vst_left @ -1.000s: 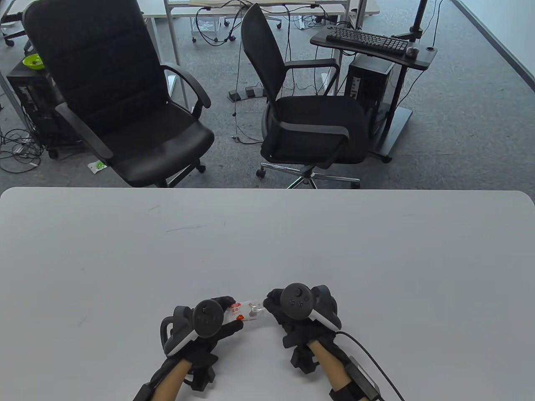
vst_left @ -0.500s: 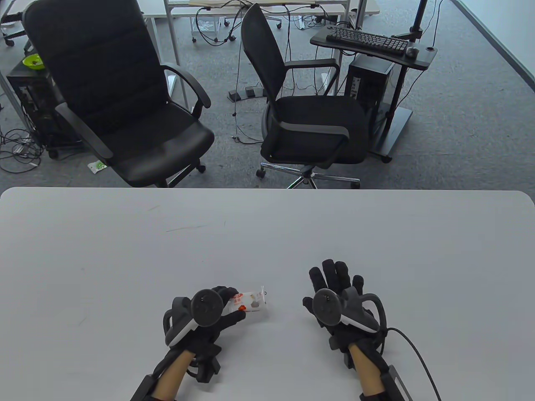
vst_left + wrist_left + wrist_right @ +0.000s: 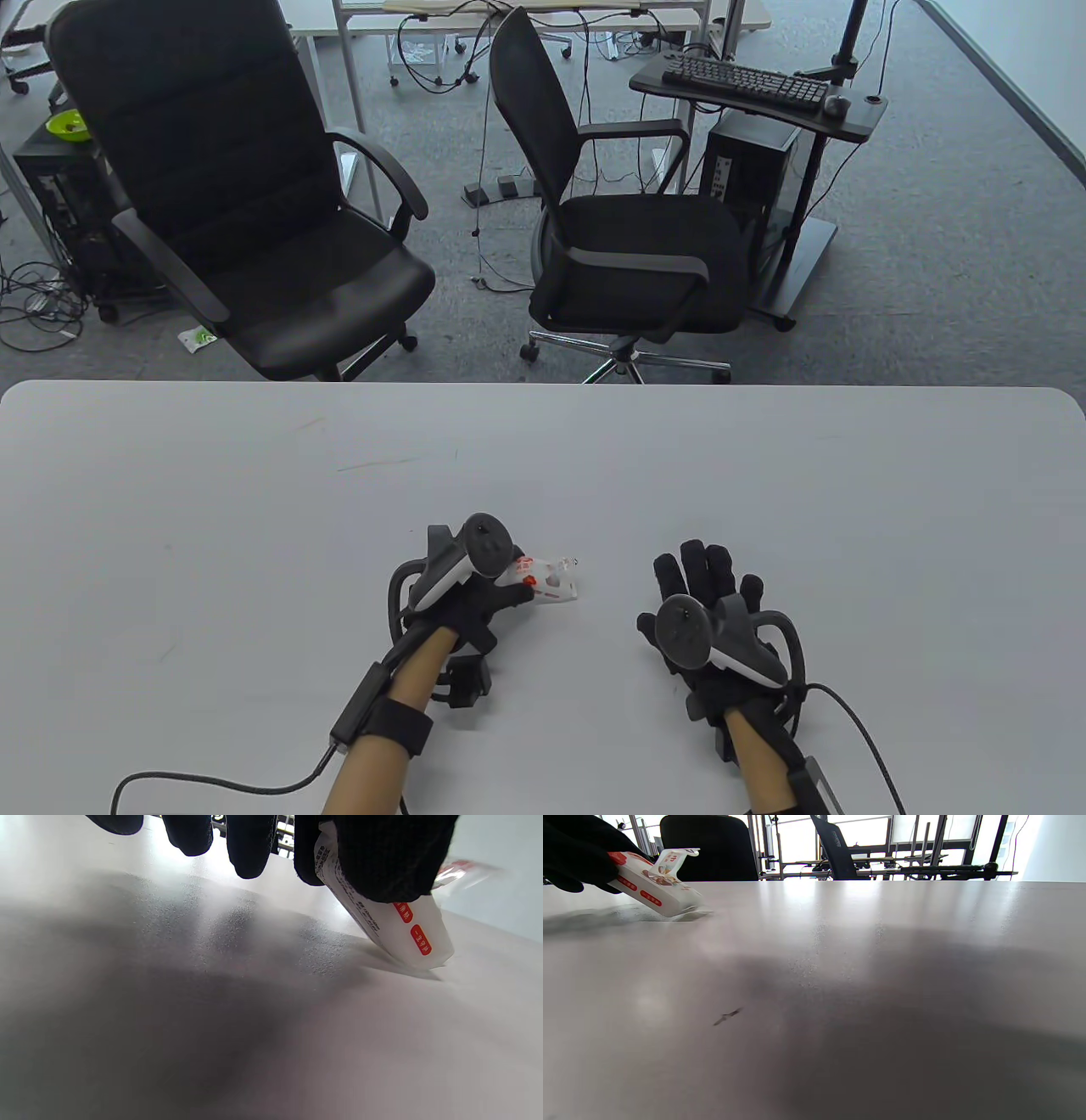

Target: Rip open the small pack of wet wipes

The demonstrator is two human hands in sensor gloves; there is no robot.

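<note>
A small white wet-wipes pack (image 3: 550,580) with red labels is tilted, its right end touching the table (image 3: 543,458). My left hand (image 3: 496,590) pinches its left end between thumb and fingers. In the left wrist view the pack (image 3: 407,929) hangs below my thumb with a corner on the table. In the right wrist view the pack (image 3: 655,887) shows at the upper left with its flap (image 3: 674,857) raised. My right hand (image 3: 708,594) lies flat on the table to the right, fingers spread, holding nothing.
Two black office chairs (image 3: 254,212) (image 3: 628,229) stand beyond the table's far edge. A stand with a keyboard (image 3: 747,85) is at the back right. Cables run from both wrists off the table's near edge.
My right hand let go of the pack and moved right, settling flat on the table. My left hand carried the pack forward and to the right and tilted it down onto the table.
</note>
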